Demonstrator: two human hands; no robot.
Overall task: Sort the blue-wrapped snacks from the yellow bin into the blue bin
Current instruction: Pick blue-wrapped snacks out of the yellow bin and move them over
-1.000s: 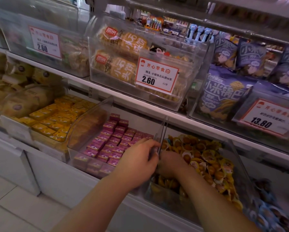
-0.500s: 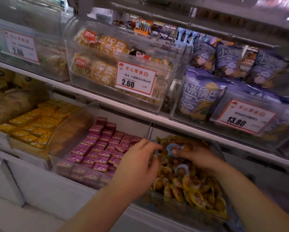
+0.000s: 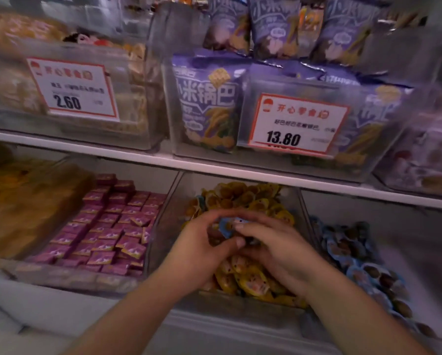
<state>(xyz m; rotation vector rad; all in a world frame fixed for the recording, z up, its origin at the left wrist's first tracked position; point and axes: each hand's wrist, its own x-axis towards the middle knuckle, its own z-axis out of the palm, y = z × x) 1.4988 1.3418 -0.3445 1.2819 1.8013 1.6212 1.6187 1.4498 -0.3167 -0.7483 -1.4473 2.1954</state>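
A clear bin of yellow-wrapped snacks (image 3: 243,198) sits in the middle of the lower shelf. To its right stands the bin of blue-wrapped snacks (image 3: 353,254). Both my hands meet above the yellow pile. A blue-wrapped snack (image 3: 227,225) is held between them. My left hand (image 3: 202,249) curls its fingers and thumb around the snack's left side. My right hand (image 3: 276,244) pinches it from the right with its fingertips. Another blue wrapper (image 3: 200,202) peeks out of the yellow pile at the back left.
A bin of purple-pink packets (image 3: 112,226) stands left of the yellow one, and an orange-packet bin (image 3: 23,211) further left. The white shelf board (image 3: 240,172) above carries clear bins with purple bags (image 3: 204,103) and price cards (image 3: 294,124). The view is blurred.
The camera has moved right and closer. My hands have come together over the yellow pile, and the blue snack that my right hand was lifting is now held between both.
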